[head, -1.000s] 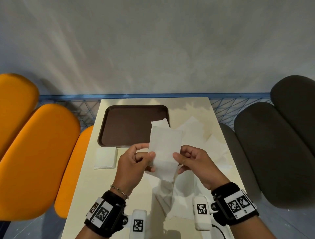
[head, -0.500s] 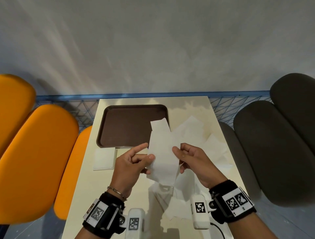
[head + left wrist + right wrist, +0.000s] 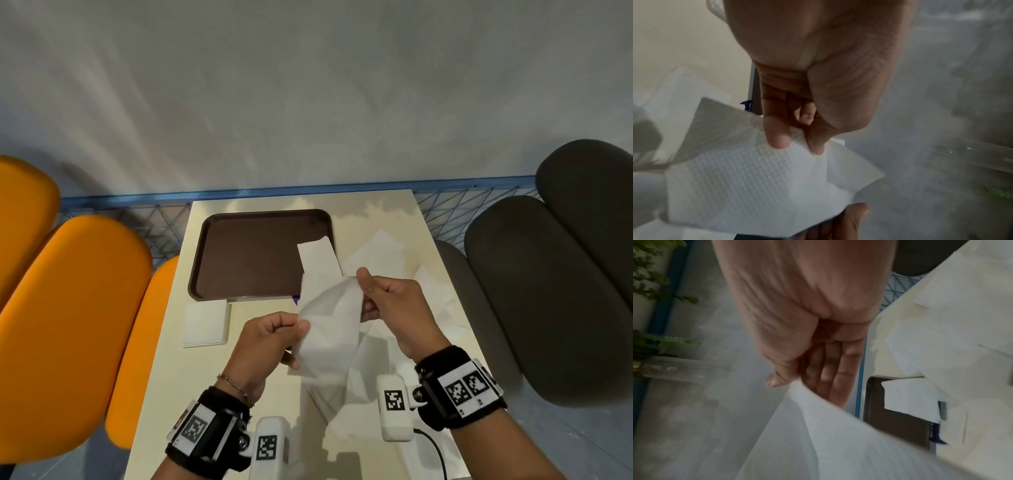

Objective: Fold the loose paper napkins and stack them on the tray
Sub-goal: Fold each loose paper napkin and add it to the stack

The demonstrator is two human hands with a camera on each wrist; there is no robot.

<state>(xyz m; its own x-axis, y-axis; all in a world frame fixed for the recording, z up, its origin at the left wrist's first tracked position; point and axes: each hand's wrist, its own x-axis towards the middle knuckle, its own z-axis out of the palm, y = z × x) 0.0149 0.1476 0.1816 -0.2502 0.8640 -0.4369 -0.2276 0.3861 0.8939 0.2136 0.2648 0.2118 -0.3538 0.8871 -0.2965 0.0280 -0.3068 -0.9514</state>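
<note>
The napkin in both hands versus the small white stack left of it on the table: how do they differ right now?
The held napkin is up in the air, pinched by the left hand and the right hand; the folded stack lies flat on the table, just short of the tray. The held napkin is bowed and looks only partly folded; the folded stack is a neat, squared-off pile. Both are white paper, and neither is on the tray.

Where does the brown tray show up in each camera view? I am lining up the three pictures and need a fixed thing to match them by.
Head: the tray lies on the far left part of the table, beyond both hands.
Left wrist: not clearly visible; the hand and the held napkin fill the picture.
Right wrist: a tray corner shows at lower right, behind the napkin.
Shared landmark: the held white napkin.
</note>
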